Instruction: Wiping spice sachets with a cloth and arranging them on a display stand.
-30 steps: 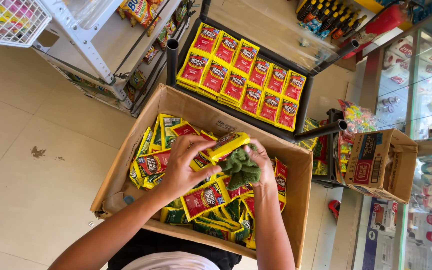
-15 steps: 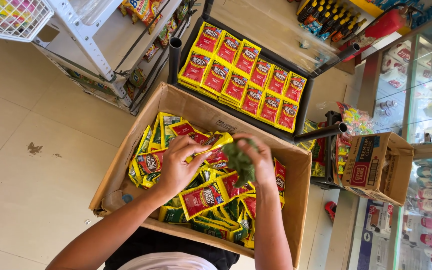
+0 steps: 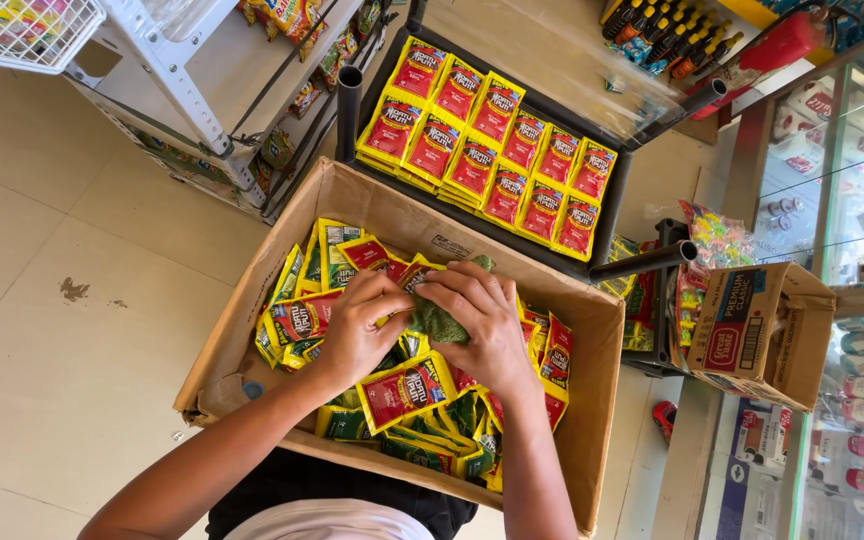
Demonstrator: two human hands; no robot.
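Landmark: open cardboard box point(image 3: 252, 345) on the floor, straight below the camera. Nearest the camera, inside the box's near half, loose red-and-yellow and green sachets point(image 3: 407, 392) lie piled at all angles. Over the box's middle, left hand point(image 3: 360, 325) is curled down into the pile, fingers closed on a red-and-yellow packet point(image 3: 392, 268) at its tips. Right hand point(image 3: 482, 318) sits just beside it, touching it at the fingertips, clenched around a green packet point(image 3: 434, 320) that pokes out under the thumb; more green shows past the knuckles. Both forearms come in over the box's near edge.

Just beyond the box's far wall, a black tray point(image 3: 607, 215) holds red-and-yellow sachets point(image 3: 492, 150) in neat overlapping rows. Right of the box, a smaller printed carton point(image 3: 762, 335) sits tilted, near a glass cabinet. Left and beyond the box, a white wire rack point(image 3: 187, 85) with snack bags. Far beyond the tray, dark bottles point(image 3: 667, 35).
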